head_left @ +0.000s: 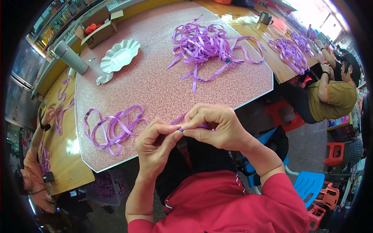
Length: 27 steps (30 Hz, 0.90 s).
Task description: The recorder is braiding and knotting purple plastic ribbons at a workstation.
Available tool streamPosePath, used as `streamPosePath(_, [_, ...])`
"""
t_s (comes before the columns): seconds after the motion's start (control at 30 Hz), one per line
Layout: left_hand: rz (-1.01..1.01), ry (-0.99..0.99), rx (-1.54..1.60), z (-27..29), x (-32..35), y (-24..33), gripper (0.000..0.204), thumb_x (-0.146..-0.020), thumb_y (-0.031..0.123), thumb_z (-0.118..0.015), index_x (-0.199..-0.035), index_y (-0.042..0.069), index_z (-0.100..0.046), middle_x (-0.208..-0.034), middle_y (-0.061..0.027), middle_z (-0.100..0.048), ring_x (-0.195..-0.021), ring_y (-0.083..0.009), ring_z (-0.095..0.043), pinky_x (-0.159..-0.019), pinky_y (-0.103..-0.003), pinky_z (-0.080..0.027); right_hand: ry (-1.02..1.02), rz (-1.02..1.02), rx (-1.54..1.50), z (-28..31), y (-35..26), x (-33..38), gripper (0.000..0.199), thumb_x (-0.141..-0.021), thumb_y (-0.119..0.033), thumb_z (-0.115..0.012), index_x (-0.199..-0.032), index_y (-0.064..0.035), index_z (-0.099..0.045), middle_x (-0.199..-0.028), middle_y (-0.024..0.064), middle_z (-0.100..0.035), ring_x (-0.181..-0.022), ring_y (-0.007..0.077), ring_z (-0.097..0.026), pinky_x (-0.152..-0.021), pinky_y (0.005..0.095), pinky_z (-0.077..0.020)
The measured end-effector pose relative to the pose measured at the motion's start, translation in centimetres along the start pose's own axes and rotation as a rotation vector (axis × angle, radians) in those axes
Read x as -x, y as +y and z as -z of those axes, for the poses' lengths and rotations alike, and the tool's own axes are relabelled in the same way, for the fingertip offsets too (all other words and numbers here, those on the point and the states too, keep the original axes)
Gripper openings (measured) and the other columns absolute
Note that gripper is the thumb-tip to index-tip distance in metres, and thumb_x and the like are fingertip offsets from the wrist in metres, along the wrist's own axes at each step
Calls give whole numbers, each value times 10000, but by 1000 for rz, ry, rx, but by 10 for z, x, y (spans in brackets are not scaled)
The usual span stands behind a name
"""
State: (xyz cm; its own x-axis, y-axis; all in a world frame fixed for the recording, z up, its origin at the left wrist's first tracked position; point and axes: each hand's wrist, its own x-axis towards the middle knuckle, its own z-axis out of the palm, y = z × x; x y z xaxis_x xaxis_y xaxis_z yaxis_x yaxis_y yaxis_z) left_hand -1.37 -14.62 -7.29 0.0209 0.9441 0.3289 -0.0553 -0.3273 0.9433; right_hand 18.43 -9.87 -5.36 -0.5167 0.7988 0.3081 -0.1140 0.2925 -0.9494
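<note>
My left hand [157, 143] and my right hand [213, 126] meet just beyond the table's near edge, fingertips pinched together. Between them is a purple ribbon [180, 119] with a small dark blue-violet piece [180, 129] on it, too small to name. The ribbon's tail runs behind my right fingers. Left of my hands, several looped purple ribbons [112, 130] with small darker pieces lie on the pink speckled table [151, 81]. Farther off, toward the right, sits a big tangled heap of purple ribbons [202, 42].
A scalloped pale dish [120, 55], a grey tumbler [71, 57] and an open cardboard box [99, 33] stand at the far left. A metal mug [265, 18] and more ribbons [290, 56] are on the wooden table, right. People sit at both sides. A blue chair [309, 186] stands lower right.
</note>
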Motion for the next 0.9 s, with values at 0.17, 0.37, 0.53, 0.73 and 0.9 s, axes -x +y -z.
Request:
streamPosePath(0.17, [31, -11, 143, -2, 0, -3, 104, -880, -42, -726, -969, -4, -688, -883, -13, -598, -784, -65, -540, -677, -199, -412, -36, -6, -175, 2, 9, -3, 122, -836, 4, -780, -939, -23, -722, -968, 71, -679, -802, 82, -621, -663, 235, -480])
streamPosePath(0.37, [69, -1, 162, 5, -9, 3, 97, -928, -13, -666, -1023, 6, -657, -882, 0, -577, -772, -52, -520, -676, -198, -397, -79, 52, 7, 4, 0, -12, 168, -867, 11, -743, -1032, -14, -725, -1019, 68, -671, -929, 117, -631, -765, 236, -509])
streamPosePath(0.53, [-18, 279, -266, 64, -23, 20, 54, -949, 45, -646, -999, 42, -666, -901, 9, -597, -792, -50, -529, -704, -194, -424, 207, 43, 45, 58, 37, -25, 177, -887, -65, -748, -1050, 0, -723, -1031, 58, -681, -918, 105, -628, -765, 248, -508])
streamPosePath(0.73, [-107, 496, -1120, 185, -44, 23, 298, -945, 164, -690, -1198, 11, -656, -1064, -70, -636, -931, -160, -606, -831, -288, -494, 405, -42, 730, 110, 62, -41, 149, -892, -114, -738, -1002, -12, -732, -945, 65, -696, -803, 104, -631, -732, 253, -507])
streamPosePath(0.9, [-314, 435, -1517, 179, -48, -4, 439, -914, 155, -693, -1314, 13, -582, -1380, -168, -506, -1291, -315, -468, -1094, -422, -367, 282, 156, 1029, 101, 81, -51, 182, -848, -173, -756, -963, -34, -738, -959, 96, -672, -905, 257, -636, -832, 369, -501])
